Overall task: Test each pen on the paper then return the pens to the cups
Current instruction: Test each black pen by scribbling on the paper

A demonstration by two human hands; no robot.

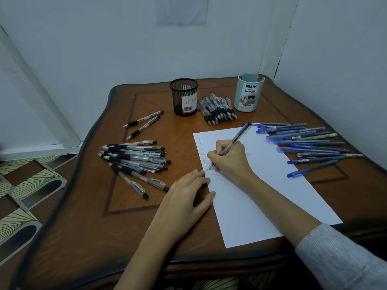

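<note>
From the head view we judge the testing partly done: our right hand (230, 158) has its fingers (217, 152) grasping a pen (236, 141), its tip on the paper (261, 185) under a column of marks (201, 151). Our left hand (188, 191), fingers released, presses the paper's left edge. The other pens lie in piles (134, 158) on the bench (104, 227). No pens stick out of the mesh cup (184, 97) or the blue cup (249, 93), so returning is left.

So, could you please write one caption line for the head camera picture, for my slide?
Right hand tests a pen on the paper, left hand resting flat at its edge.

wooden table (146, 237), paper (261, 195), pens (134, 158), cups (184, 97)
</note>
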